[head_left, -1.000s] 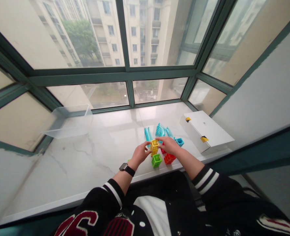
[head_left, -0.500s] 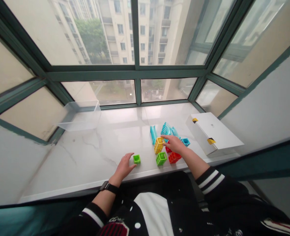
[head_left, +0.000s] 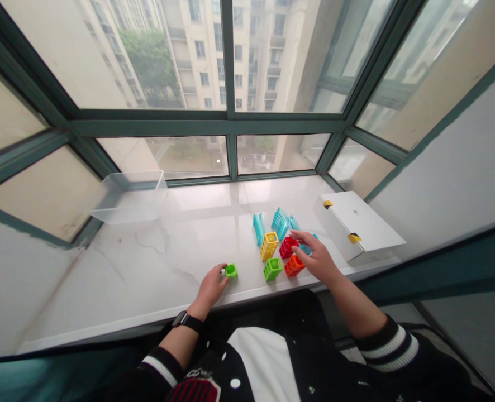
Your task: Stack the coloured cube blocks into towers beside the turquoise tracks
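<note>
Colourful plastic grid blocks lie on a white marble windowsill [head_left: 155, 262]. My left hand [head_left: 209, 289] pinches a small green cube [head_left: 231, 271] near the sill's front edge. My right hand [head_left: 317, 258] hovers with fingers spread, its fingertips by a red block [head_left: 288, 246] and just above an orange block [head_left: 293, 266]. A tall yellow block [head_left: 269, 245] and a green block [head_left: 273, 268] stand between my hands. Turquoise ribbed pieces [head_left: 279, 222] lie behind them.
A clear plastic bin [head_left: 130, 196] sits at the back left by the window. A white box [head_left: 356, 226] with yellow tabs lies at the right end of the sill. Green window frames enclose the sill on three sides.
My left hand left the yellow block, moved left and closed on the small green cube. My right hand let go of the yellow block and drew back to the red and orange blocks.
</note>
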`<state>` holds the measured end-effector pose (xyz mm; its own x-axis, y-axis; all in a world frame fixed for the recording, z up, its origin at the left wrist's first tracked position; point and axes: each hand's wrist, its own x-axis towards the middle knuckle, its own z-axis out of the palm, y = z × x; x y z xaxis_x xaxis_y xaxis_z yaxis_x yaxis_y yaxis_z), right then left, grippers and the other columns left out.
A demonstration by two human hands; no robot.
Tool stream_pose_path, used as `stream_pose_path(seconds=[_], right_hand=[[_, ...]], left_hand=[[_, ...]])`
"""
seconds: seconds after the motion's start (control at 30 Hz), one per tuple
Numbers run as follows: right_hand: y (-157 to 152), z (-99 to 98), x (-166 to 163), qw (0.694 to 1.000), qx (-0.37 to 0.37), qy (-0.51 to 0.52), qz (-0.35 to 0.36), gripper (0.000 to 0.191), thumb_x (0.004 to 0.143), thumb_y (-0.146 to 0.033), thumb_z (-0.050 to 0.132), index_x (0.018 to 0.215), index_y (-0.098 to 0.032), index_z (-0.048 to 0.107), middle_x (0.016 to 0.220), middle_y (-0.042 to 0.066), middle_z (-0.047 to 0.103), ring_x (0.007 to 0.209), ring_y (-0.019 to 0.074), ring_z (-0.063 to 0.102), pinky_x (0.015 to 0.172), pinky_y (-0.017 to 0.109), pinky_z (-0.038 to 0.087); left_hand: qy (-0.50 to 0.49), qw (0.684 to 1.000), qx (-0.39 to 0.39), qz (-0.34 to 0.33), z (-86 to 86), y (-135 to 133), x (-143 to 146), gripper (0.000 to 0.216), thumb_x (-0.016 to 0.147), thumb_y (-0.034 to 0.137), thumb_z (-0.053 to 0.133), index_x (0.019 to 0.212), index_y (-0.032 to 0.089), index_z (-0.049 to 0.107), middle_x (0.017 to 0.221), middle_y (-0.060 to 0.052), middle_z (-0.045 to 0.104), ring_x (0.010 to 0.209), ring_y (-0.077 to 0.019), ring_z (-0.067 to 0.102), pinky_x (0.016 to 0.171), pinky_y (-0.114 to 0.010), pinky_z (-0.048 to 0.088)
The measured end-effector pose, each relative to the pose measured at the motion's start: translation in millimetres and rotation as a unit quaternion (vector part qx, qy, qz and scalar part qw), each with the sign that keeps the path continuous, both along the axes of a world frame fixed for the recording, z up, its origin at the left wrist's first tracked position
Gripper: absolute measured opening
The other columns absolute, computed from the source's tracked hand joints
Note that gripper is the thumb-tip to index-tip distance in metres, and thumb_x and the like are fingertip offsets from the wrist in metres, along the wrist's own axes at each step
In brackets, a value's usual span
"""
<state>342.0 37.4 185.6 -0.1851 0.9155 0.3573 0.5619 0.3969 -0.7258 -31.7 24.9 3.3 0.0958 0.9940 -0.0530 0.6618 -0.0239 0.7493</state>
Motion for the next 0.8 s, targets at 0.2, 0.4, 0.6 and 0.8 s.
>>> stream_pose_path(seconds=[0.2, 0.4, 0.6, 0.8], right_hand=[[-47.3, 12.0, 0.3, 0.998, 0.013, 0.056, 0.009, 0.026, 0.101, -0.030, 0.061, 0.125, -0.028, 0.073, 0.118, 0.007, 0.077, 0.104, 0.0234, 0.075, 0.097, 0.040, 0.061], [-46.3, 11.3, -14.5, 0.997, 0.036, 0.065, 0.016, 0.022, 0.103, -0.028, 0.058, 0.117, -0.027, 0.075, 0.109, 0.007, 0.079, 0.103, 0.0237, 0.075, 0.095, 0.040, 0.060], [-42.1, 15.9, -46.3, 0.992, 0.047, 0.038, 0.114, 0.026, 0.104, -0.025, 0.058, 0.125, -0.027, 0.072, 0.116, 0.008, 0.077, 0.109, 0.0236, 0.072, 0.097, 0.041, 0.059], [-40.7, 16.8, -71.2, 0.987, 0.015, 0.030, 0.158, 0.029, 0.105, -0.025, 0.055, 0.131, -0.028, 0.068, 0.122, 0.009, 0.075, 0.114, 0.0238, 0.070, 0.101, 0.043, 0.059]], left_hand=[[-0.167, 0.979, -0.068, 0.092, 16.8, -14.0, -8.8, 0.057, 0.078, 0.057, 0.077, 0.121, 0.021, 0.067, 0.129, -0.014, 0.073, 0.102, -0.0286, 0.074, 0.091, -0.043, 0.059], [-0.329, 0.921, -0.129, 0.163, 51.7, -36.8, -17.2, 0.075, 0.072, 0.065, 0.082, 0.127, 0.017, 0.067, 0.127, -0.017, 0.074, 0.104, -0.0294, 0.074, 0.084, -0.041, 0.060], [-0.469, 0.856, -0.117, 0.182, 99.1, -47.2, -9.4, 0.074, 0.071, 0.057, 0.088, 0.130, 0.018, 0.070, 0.120, -0.014, 0.076, 0.091, -0.0209, 0.071, 0.079, -0.032, 0.057], [-0.563, 0.808, -0.112, 0.131, 142.7, -52.4, 6.8, 0.053, 0.077, 0.049, 0.089, 0.118, 0.017, 0.076, 0.111, -0.012, 0.077, 0.083, -0.0176, 0.069, 0.075, -0.030, 0.056]])
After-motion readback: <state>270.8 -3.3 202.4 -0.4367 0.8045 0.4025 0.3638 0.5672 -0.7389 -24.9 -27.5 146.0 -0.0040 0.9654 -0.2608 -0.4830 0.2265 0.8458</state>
